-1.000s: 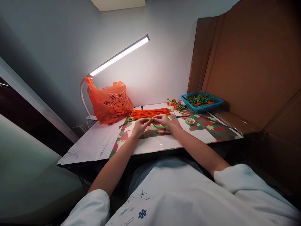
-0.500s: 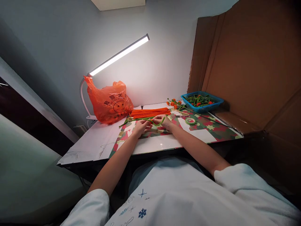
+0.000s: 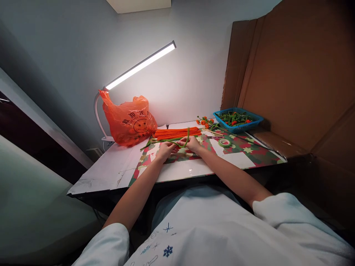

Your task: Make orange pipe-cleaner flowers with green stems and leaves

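Note:
Between both hands is a bent green pipe cleaner (image 3: 188, 137), its free end standing up in a curve. My left hand (image 3: 166, 150) is closed on one stretch of it, fingers pinched together. My right hand (image 3: 192, 143) pinches the same pipe cleaner near its bend; the exact grip of the fingertips is too small to make out. Just beyond the hands lies a bundle of orange pipe cleaners (image 3: 177, 132). Some green pipe cleaners (image 3: 146, 145) lie along the near side of that bundle, partly hidden by the fingers.
An orange plastic bag (image 3: 129, 123) sits at the back left beside a lit lamp (image 3: 141, 65). Right of the hands are a roll of green tape (image 3: 224, 142) and a dark slim tool (image 3: 215, 137). Orange flowers (image 3: 204, 121) and a blue basket (image 3: 240, 127) stand at the back right.
The free end of the green pipe cleaner has swung from a low curve over the right hand to standing upright. My right fingers have shifted slightly; the left hand stays nearly in place.

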The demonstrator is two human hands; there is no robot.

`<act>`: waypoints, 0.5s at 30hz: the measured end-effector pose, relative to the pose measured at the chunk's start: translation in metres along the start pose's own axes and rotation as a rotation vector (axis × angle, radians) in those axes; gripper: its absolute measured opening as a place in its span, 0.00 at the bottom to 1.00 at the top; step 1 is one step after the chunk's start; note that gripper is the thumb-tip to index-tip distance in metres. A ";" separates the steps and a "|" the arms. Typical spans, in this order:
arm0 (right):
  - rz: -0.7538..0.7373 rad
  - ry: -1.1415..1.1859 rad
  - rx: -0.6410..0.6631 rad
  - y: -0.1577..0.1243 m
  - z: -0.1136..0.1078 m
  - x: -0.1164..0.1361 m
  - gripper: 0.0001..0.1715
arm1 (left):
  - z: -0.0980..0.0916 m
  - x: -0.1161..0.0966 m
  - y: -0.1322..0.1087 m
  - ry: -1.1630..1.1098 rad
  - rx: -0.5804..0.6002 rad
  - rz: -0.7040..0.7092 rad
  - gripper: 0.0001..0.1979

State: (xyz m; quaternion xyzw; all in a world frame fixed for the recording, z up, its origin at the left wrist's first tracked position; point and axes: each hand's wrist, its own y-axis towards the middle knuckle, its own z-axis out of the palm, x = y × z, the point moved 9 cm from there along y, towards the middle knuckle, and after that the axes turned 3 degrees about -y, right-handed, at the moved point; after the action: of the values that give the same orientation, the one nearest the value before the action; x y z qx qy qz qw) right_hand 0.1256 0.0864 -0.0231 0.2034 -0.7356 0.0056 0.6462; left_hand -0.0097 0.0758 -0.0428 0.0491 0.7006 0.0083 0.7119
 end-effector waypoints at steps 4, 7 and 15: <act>-0.087 -0.057 0.001 0.001 0.000 0.009 0.18 | -0.002 0.001 -0.002 -0.015 -0.023 -0.023 0.20; -0.146 -0.072 0.098 -0.001 0.011 0.017 0.19 | 0.001 0.000 -0.004 -0.028 -0.007 -0.025 0.21; -0.161 -0.030 0.071 -0.006 0.007 0.024 0.19 | 0.011 -0.003 -0.007 -0.064 0.096 -0.031 0.16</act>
State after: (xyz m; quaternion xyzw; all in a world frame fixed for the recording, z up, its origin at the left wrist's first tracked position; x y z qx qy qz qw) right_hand 0.1184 0.0723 -0.0031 0.2848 -0.7258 -0.0234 0.6257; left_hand 0.0012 0.0676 -0.0399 0.0726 0.6778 -0.0381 0.7307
